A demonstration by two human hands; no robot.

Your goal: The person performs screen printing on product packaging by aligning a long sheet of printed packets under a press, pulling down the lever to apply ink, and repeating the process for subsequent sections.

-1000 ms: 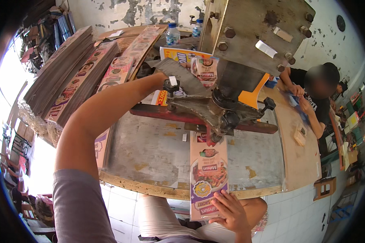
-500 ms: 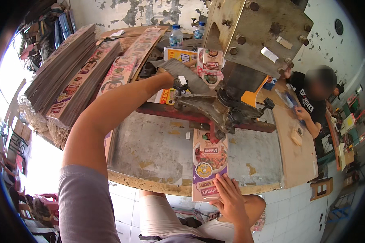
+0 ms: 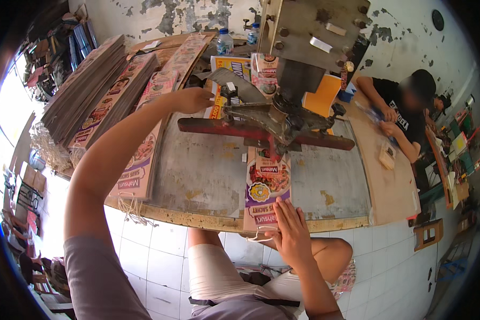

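Observation:
My right hand (image 3: 292, 234) lies with stretched fingers on the near end of a printed pink and purple card strip (image 3: 268, 184). White cord hangs from that end, by the table's front edge. The strip's far end passes under the red crossbar (image 3: 213, 128) of a heavy metal press (image 3: 282, 114). Out to the left, my left hand (image 3: 193, 100) is beside the press's grey metal plate (image 3: 233, 84) and a yellow printed sheet (image 3: 216, 101). Its fingers point right and partly curl out of sight, so what they hold, if anything, is unclear.
Tall stacks of printed card strips (image 3: 85, 90) with cords stand at the left. More strips (image 3: 138, 160) lie left of the grey metal bed (image 3: 192, 176). Water bottles (image 3: 225, 41) stand behind. A co-worker (image 3: 405, 117) sits at the right, near a small tan block (image 3: 387, 156).
My left hand has drawn back from behind the grey plate toward the left. My right hand stays flat on the strip. The whole view has shifted slightly.

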